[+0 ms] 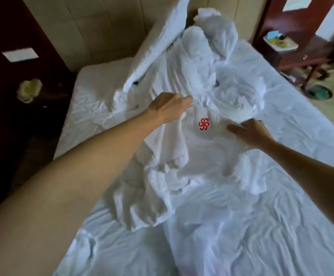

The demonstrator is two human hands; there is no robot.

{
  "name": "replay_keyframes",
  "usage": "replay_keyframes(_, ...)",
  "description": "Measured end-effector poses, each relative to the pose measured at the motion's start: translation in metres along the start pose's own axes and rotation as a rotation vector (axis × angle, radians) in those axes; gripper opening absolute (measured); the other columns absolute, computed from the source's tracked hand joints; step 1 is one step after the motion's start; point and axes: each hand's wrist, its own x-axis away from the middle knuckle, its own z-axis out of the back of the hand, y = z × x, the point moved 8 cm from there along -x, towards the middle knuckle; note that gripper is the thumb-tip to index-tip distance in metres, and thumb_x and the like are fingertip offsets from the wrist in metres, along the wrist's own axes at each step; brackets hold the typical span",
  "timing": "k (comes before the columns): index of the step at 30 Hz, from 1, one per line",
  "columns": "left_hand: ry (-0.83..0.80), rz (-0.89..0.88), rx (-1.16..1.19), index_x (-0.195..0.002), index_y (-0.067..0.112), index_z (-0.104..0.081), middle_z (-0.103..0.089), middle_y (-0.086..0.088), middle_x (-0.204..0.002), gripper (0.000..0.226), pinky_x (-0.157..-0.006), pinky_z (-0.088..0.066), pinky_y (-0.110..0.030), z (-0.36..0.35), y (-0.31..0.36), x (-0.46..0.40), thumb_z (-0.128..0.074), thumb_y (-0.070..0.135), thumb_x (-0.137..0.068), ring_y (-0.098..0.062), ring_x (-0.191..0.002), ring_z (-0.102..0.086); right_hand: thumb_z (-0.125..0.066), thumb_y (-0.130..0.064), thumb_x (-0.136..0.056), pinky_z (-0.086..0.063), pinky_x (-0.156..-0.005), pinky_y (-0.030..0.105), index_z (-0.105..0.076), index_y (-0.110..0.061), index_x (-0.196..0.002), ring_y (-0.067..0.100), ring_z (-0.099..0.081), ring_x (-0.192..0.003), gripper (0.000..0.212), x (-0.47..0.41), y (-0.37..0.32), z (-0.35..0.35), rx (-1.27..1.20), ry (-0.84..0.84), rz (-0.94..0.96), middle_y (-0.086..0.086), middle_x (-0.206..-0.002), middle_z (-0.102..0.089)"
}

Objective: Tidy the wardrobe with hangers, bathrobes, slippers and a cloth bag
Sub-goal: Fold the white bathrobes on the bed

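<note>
A white bathrobe (198, 156) with a red pinwheel logo (204, 124) lies crumpled on the bed (261, 226). My left hand (169, 107) reaches over its upper left part, fingers stretched toward the cloth just above the logo, touching it. My right hand (250, 132) lies flat on the robe to the right of the logo, fingers pointing left. More white cloth (207, 62), perhaps a second robe, is bunched up behind. No hangers, slippers or cloth bag are in view.
A white pillow (158, 42) leans against the padded headboard (94, 26). A dark nightstand (23, 92) with a pale object stands left of the bed. A reddish wooden table (301, 48) with small items and a green-lined bin (319, 92) are at the right.
</note>
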Motion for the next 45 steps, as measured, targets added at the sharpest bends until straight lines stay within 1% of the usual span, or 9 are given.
replay_keyframes(6, -0.293, -0.113, 0.273, -0.112, 0.016, -0.063, -0.072, -0.011, -0.11, 0.033, -0.071, -0.044, -0.038, -0.23, 0.163, 0.032, -0.049, 0.044, -0.102, -0.036, -0.1, -0.068, -0.064, -0.05, -0.089, -0.055, -0.054, 0.034, -0.067, -0.01, -0.065, 0.03, -0.069, -0.057, 0.047, 0.095, 0.232, -0.17, -0.058, -0.207, -0.345, 0.015, -0.065, -0.067)
replay_keyframes(11, -0.4, -0.277, 0.394, -0.106, 0.019, -0.062, -0.072, -0.003, -0.106, 0.021, -0.066, -0.038, -0.034, -0.327, 0.283, 0.061, -0.051, 0.037, -0.102, -0.034, -0.09, -0.068, -0.066, -0.052, -0.087, -0.05, -0.057, 0.035, -0.066, -0.014, -0.061, 0.029, -0.066, -0.063, 0.046, 0.159, 0.343, -0.244, -0.038, -0.267, -0.45, 0.009, -0.061, -0.065)
replay_keyframes(19, -0.418, -0.336, 0.454, -0.106, 0.023, -0.062, -0.072, -0.002, -0.111, 0.016, -0.069, -0.042, -0.034, -0.335, 0.359, 0.047, -0.05, 0.033, -0.101, -0.035, -0.092, -0.068, -0.056, -0.061, -0.09, -0.04, -0.056, 0.038, -0.068, -0.01, -0.075, 0.025, -0.059, -0.062, 0.055, 0.192, 0.361, -0.261, -0.142, -0.174, -0.392, 0.005, -0.065, -0.067)
replay_keyframes(25, -0.444, -0.695, 0.328, -0.117, 0.019, -0.06, -0.067, 0.001, -0.111, 0.026, -0.066, -0.035, -0.033, -0.329, 0.463, 0.078, -0.041, 0.034, -0.106, -0.028, -0.097, -0.067, -0.06, -0.045, -0.095, -0.029, -0.053, 0.036, -0.041, -0.004, -0.053, 0.019, -0.043, -0.044, 0.062, 0.22, 0.347, -0.282, -0.173, -0.206, -0.38, -0.002, -0.043, -0.043)
replay_keyframes(30, -0.375, -0.648, 0.461, -0.085, 0.013, -0.067, -0.067, -0.004, -0.081, 0.019, -0.06, -0.046, -0.033, -0.352, 0.456, 0.104, -0.052, 0.019, -0.095, -0.029, -0.068, -0.068, -0.058, -0.058, -0.091, -0.044, -0.057, 0.04, -0.056, -0.007, -0.066, 0.025, -0.06, -0.057, 0.057, 0.213, 0.343, -0.297, -0.109, -0.276, -0.271, 0.005, -0.058, -0.062)
replay_keyframes(32, -0.277, -0.674, 0.548, -0.078, 0.01, -0.065, -0.061, -0.008, -0.074, 0.032, -0.058, -0.042, -0.033, -0.348, 0.448, 0.108, -0.036, 0.014, -0.089, -0.028, -0.065, -0.062, -0.055, -0.072, -0.084, -0.048, -0.056, 0.04, -0.058, -0.013, -0.07, 0.022, -0.06, -0.059, 0.061, 0.211, 0.34, -0.286, -0.055, -0.194, -0.276, -0.001, -0.059, -0.062)
replay_keyframes(37, 0.104, -0.358, 0.703, -0.109, 0.007, -0.068, -0.063, -0.01, -0.111, 0.024, -0.087, -0.045, -0.039, -0.289, 0.346, 0.13, -0.066, 0.007, -0.084, -0.027, -0.099, -0.058, -0.069, -0.035, -0.086, -0.051, -0.058, 0.038, -0.059, -0.02, -0.094, 0.016, -0.057, -0.07, 0.02, 0.209, 0.296, -0.217, -0.055, 0.257, -0.155, -0.003, -0.081, -0.058)
replay_keyframes(40, 0.183, -0.147, 0.694, -0.104, 0.01, -0.065, -0.063, -0.01, -0.107, 0.021, -0.079, -0.042, -0.041, -0.276, 0.261, 0.181, -0.055, 0.003, -0.087, -0.03, -0.091, -0.058, -0.064, -0.014, -0.079, -0.049, -0.077, 0.036, -0.064, -0.012, -0.1, 0.023, -0.055, -0.094, 0.021, 0.192, 0.234, -0.21, 0.009, 0.281, 0.202, 0.005, -0.102, -0.061)
replay_keyframes(45, -0.153, 0.033, 0.451, -0.114, 0.011, -0.061, -0.059, -0.006, -0.117, 0.042, -0.085, -0.042, -0.038, -0.343, 0.16, 0.269, -0.054, 0.009, -0.072, -0.031, -0.101, -0.059, -0.065, -0.015, -0.066, -0.033, -0.112, 0.045, -0.067, -0.009, -0.12, 0.035, -0.054, -0.125, 0.055, 0.157, 0.156, -0.279, 0.427, -0.085, 0.872, 0.013, -0.135, -0.059)
